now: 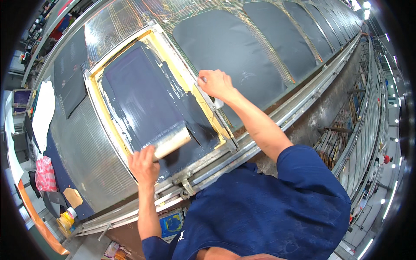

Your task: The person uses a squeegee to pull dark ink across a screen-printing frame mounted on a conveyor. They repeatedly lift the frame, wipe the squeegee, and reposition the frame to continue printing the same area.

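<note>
My left hand (145, 167) is wrapped round one end of a squeegee (173, 143) with a pale wooden handle. Its blade rests across the dark, ink-smeared mesh (138, 86) of a screen printing frame (100, 110), toward the near end. Yellow tape, streaked with dark ink, lines the inside of the metal frame. At the frame's right side, about midway along, my right hand (215, 83) has its fingers curled over the edge. What lies under those fingers is partly hidden.
A long table carries a row of dark cut panels (229, 47) running off to the far right. Metal rails (299, 112) follow its near edge, with a clamp (187, 187) by the frame. At left are a red-and-white plastic bag (45, 173) and a yellow tape roll (66, 220).
</note>
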`<state>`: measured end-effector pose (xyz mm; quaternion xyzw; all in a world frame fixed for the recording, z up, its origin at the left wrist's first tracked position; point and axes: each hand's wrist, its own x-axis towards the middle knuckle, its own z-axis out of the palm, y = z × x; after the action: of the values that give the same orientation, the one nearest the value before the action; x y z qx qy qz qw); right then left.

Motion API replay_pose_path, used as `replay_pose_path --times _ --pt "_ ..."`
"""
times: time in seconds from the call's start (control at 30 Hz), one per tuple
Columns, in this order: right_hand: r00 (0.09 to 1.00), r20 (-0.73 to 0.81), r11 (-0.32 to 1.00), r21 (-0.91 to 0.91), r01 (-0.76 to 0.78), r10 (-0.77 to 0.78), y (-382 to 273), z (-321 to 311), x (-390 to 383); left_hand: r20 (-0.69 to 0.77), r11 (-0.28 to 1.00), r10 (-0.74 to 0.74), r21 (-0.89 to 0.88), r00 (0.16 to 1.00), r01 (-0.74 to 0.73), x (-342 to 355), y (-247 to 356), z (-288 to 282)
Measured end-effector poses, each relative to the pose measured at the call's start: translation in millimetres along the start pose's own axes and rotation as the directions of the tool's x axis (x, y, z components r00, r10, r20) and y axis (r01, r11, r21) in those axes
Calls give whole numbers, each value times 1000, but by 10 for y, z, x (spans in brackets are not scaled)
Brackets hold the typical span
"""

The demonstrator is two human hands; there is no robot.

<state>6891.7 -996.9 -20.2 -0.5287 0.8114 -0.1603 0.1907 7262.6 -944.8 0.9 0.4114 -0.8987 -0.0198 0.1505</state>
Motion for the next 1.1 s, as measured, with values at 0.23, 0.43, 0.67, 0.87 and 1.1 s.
replay_pose_path --times 0.23,0.43,0.67,0.87,1.1 --pt "812 4 791 231 566 -583 -839 -351 1166 -150 995 85 70 985 -75 1878 -1361 432" --pt "608 192 621 10 784 -771 -1838 64 2438 28 989 -145 -1 989 146 2985 -2049 297" --pt "653 383 670 -108 734 -653 -2093 193 3084 328 970 -224 -15 918 242 3680 -2335 369" --pt "698 361 701 -149 698 -619 -2029 217 2721 306 981 -194 40 932 191 3451 -2248 402" --pt "710 376 753 -50 657 -595 -1496 308 1363 287 971 -171 -111 943 210 2146 -1391 234"
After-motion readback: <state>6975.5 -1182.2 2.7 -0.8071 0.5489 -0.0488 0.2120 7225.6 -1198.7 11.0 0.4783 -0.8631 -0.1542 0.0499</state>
